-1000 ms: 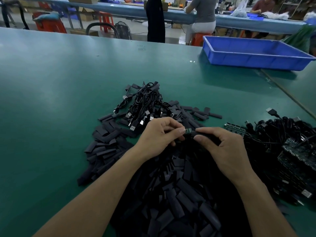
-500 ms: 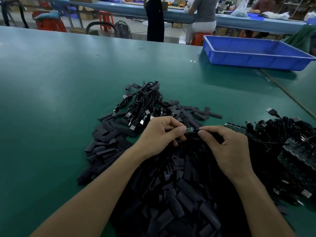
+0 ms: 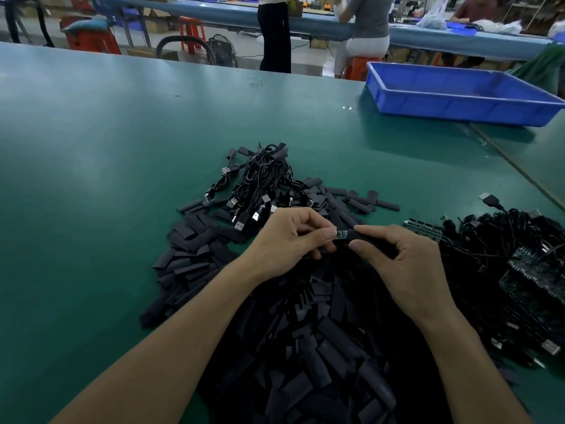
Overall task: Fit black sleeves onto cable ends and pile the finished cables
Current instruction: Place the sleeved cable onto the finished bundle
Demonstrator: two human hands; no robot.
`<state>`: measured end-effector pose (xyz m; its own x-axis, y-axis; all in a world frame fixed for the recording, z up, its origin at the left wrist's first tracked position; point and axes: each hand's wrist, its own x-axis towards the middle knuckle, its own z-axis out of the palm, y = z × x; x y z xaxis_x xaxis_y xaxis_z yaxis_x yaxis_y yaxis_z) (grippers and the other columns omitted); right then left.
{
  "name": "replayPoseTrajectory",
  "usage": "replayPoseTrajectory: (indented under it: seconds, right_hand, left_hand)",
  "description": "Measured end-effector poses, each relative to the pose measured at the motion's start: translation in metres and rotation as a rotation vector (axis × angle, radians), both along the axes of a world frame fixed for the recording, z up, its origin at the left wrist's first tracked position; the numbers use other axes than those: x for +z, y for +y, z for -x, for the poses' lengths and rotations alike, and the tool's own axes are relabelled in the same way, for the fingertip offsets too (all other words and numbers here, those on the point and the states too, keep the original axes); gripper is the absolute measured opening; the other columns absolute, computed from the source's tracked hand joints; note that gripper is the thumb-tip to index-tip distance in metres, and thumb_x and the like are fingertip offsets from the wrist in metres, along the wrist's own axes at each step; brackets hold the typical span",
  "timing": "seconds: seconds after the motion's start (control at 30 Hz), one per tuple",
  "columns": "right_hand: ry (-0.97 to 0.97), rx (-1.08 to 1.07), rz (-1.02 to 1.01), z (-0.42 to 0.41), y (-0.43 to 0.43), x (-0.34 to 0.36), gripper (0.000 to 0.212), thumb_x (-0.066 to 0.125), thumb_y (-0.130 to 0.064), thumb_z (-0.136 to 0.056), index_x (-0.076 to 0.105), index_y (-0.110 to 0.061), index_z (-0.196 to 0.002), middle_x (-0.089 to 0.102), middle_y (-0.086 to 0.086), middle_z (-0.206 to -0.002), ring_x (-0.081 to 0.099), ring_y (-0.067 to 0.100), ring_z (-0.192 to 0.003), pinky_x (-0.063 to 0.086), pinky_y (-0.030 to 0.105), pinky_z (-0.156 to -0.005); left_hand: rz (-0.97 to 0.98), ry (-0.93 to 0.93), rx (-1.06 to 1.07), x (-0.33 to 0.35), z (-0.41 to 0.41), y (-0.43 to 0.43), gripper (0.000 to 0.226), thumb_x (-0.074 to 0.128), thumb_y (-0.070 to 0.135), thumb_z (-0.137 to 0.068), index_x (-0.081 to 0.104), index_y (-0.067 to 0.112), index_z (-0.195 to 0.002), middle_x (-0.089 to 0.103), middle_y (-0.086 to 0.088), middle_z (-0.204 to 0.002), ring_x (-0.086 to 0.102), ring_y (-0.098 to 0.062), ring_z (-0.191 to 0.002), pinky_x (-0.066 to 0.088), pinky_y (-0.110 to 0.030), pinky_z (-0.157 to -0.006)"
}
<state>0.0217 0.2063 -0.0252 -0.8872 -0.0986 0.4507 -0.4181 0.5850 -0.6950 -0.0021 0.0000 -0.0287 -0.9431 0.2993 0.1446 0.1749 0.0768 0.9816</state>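
My left hand [image 3: 289, 237] pinches the small green circuit-board end of a cable [image 3: 341, 234] between thumb and forefinger. My right hand [image 3: 406, 264] pinches a black sleeve [image 3: 365, 235] that sits over the cable just right of that board end. Both hands hover above a big heap of loose black sleeves [image 3: 305, 341]. Beyond my left hand lies a bundle of black cables with silver USB plugs [image 3: 263, 185]. A tangled mass of cables with bare green boards [image 3: 513, 267] lies to the right.
A blue plastic tray [image 3: 458, 101] stands at the back right of the green table [image 3: 107, 148]. A seam runs along the table's right side. People sit and stand at another bench behind.
The hands have stayed in place. The right hand's sleeve has shifted slightly along the cable, leaving a bit more of the green board showing between the fingertips.
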Motion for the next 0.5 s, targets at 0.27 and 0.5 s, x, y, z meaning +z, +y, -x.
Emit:
replayPoseTrajectory:
  seconds: [0.27,0.5]
  right_hand:
    - [-0.017,0.101,0.021,0.0008,-0.0018,-0.0037,0.035,0.070,-0.043,-0.079,0.076,-0.027,-0.110,0.071,-0.016,-0.089,0.066,0.002,-0.087,0.043,0.007,-0.075]
    - [0.020,0.057,0.037,0.0020,-0.0020,-0.0055,0.024,0.069,-0.040,-0.081,0.075,-0.032,-0.103,0.071,-0.022,-0.093,0.067,-0.002,-0.091,0.043,0.005,-0.079]
  left_hand:
    - [0.084,0.069,-0.044,0.0047,-0.0002,0.0021,0.004,0.069,0.010,-0.093,0.072,0.012,-0.096,0.074,0.002,-0.074,0.067,-0.006,-0.068,0.052,-0.016,-0.066]
    - [0.411,0.168,0.162,0.0063,0.0037,-0.0033,0.029,0.077,0.058,-0.076,0.073,0.030,-0.080,0.073,0.014,-0.071,0.068,-0.004,-0.067,0.059,-0.042,-0.069]
